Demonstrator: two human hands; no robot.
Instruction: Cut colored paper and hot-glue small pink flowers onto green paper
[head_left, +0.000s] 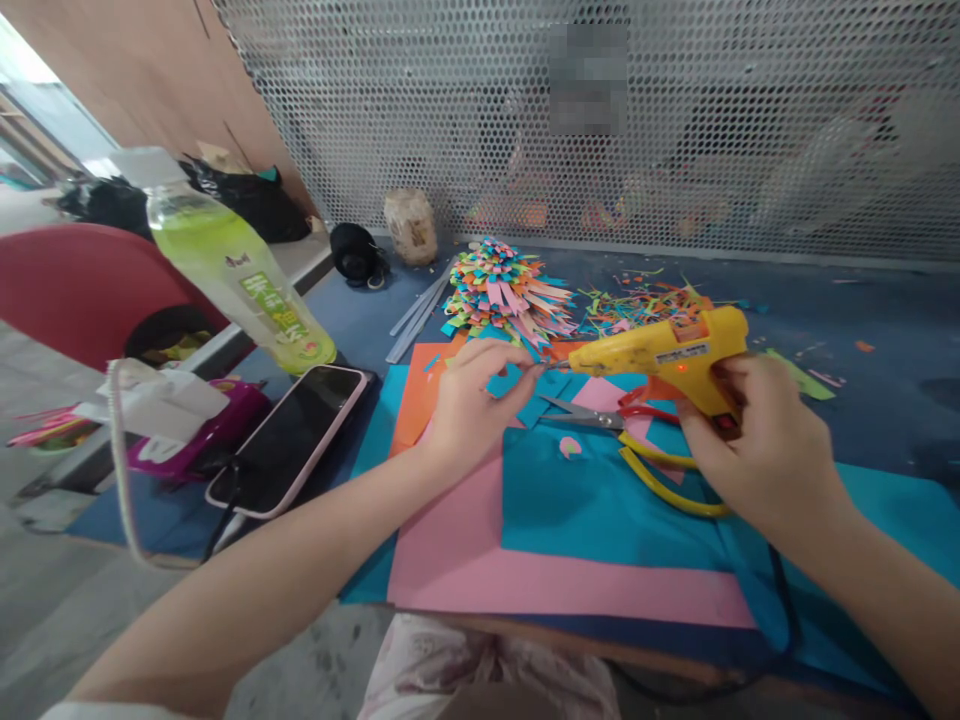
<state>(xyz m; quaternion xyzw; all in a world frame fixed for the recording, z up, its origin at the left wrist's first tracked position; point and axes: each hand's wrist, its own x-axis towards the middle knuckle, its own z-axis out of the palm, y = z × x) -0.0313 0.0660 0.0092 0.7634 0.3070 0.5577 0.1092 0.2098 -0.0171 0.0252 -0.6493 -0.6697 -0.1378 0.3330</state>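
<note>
My right hand (780,430) is wrapped round the handle of a yellow hot glue gun (645,345), whose small light glows orange. The gun's nozzle points left and meets the fingertips of my left hand (484,390). Thumb and forefinger of that hand are pinched together; what lies between them is too small to make out. Beneath the gun, scissors (600,418) with red and yellow handles lie partly spread on blue paper (600,510). A small pink and green paper piece (570,447) rests in front of them. Behind my left hand stands a fringed multicoloured paper bundle (502,290).
Pink paper (450,540) and orange paper (420,385) lie under the blue sheet. Paper scraps (652,305) and clear glue sticks (420,318) are further back. Left are a phone (292,440), a green drink bottle (240,270) and a purple box (217,425). A perforated metal panel (450,100) stands behind.
</note>
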